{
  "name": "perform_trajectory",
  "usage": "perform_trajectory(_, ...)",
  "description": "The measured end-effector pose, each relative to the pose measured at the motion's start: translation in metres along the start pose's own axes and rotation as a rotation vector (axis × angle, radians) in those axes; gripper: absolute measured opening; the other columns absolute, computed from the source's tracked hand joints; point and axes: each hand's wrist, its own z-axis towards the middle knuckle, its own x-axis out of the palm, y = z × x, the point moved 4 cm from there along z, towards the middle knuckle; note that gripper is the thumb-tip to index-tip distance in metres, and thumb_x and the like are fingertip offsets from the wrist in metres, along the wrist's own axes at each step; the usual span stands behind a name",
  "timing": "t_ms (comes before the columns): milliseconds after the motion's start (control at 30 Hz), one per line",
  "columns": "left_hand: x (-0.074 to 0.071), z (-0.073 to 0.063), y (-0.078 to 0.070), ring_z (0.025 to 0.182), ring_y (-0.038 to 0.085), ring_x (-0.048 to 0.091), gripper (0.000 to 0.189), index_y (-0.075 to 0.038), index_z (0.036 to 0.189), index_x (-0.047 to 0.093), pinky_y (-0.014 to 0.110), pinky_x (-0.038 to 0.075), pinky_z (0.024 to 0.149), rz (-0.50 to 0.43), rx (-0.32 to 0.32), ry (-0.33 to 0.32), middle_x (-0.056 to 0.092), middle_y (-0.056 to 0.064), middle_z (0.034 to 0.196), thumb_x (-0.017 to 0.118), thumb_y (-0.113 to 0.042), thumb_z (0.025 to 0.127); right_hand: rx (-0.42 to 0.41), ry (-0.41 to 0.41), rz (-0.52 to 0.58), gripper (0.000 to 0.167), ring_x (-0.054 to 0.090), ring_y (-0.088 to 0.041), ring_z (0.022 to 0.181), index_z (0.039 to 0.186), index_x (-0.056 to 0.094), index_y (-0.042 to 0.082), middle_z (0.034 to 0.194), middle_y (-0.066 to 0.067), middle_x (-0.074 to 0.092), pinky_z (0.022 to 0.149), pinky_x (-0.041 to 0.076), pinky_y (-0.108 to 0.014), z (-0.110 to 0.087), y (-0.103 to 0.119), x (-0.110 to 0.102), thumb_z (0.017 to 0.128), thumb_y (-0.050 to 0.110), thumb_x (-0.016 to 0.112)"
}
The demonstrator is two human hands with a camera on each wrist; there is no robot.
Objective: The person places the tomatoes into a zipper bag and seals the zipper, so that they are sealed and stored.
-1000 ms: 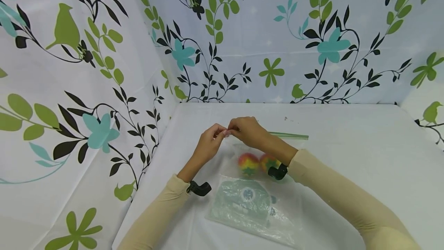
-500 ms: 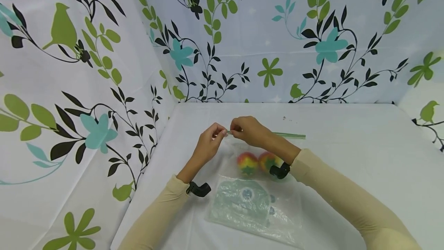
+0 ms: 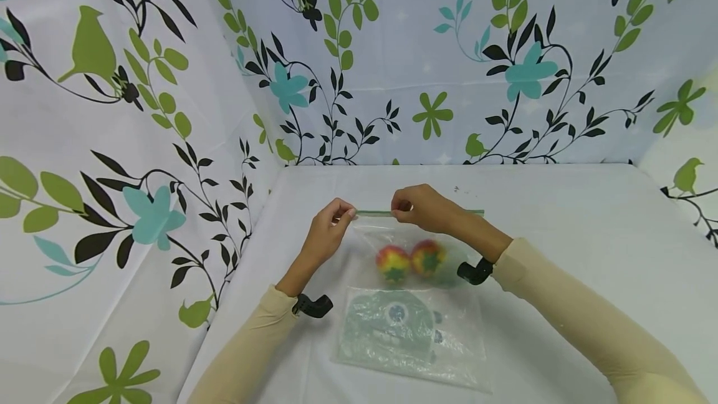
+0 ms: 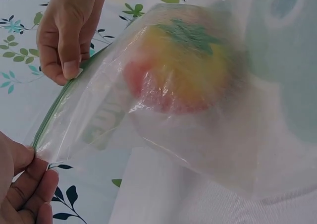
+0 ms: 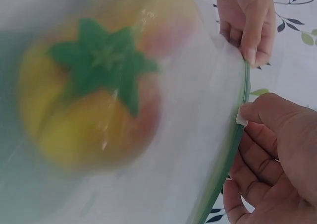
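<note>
A clear zip bag (image 3: pixel 364 239) lies across the table, its green zip strip (image 3: pixel 373 212) at the far edge. Inside are two red-and-yellow tomato-like fruits (image 3: pixel 392 262) with green star-shaped tops. My left hand (image 3: pixel 326 229) pinches the strip's left end between thumb and fingers. Farther right, my right hand (image 3: pixel 423 206) pinches a small white slider (image 5: pixel 241 117) on the strip, seen in the right wrist view. Part of the strip is hidden behind the right hand. The left wrist view shows the zip (image 4: pixel 49 110) running taut between both hands.
Nearer the body, a pale teal cartoon shape (image 3: pixel 387 326) shows on or under the plastic; I cannot tell which. White cloth covers the table (image 3: pixel 561 235). A patterned curtain (image 3: pixel 359 80) hangs behind and at the left. Small dark specks (image 3: pixel 461 191) lie beyond the right hand.
My right hand has slid rightward along the zip, away from the left hand. A length of green strip now shows between them. The left hand keeps its pinch at the corner.
</note>
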Motion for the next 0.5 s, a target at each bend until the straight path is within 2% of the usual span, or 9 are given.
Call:
perform_trajectory(267, -0.007, -0.001, 0.009, 0.1, 0.022, 0.066, 0.017, -0.008, 0.112, 0.067, 0.037, 0.05, 0.091, -0.043, -0.023, -0.004, 0.071, 0.008, 0.106, 0.057, -0.021, 0.111, 0.019, -0.003, -0.015, 0.005, 0.066, -0.018, 0.086, 0.102, 0.073, 0.004, 0.091, -0.001, 0.073, 0.078, 0.055, -0.038, -0.027, -0.021, -0.023, 0.1, 0.009, 0.071)
perform_trajectory(500, -0.015, 0.0, 0.014, 0.1, 0.025, 0.066, 0.017, -0.005, 0.112, 0.068, 0.033, 0.048, 0.089, -0.07, -0.036, -0.027, 0.072, 0.012, 0.106, 0.059, -0.02, 0.11, 0.09, -0.007, -0.04, 0.007, 0.065, -0.017, 0.089, 0.105, 0.074, 0.007, 0.093, 0.001, 0.072, 0.079, 0.054, -0.039, -0.049, -0.045, -0.043, 0.102, 0.012, 0.07)
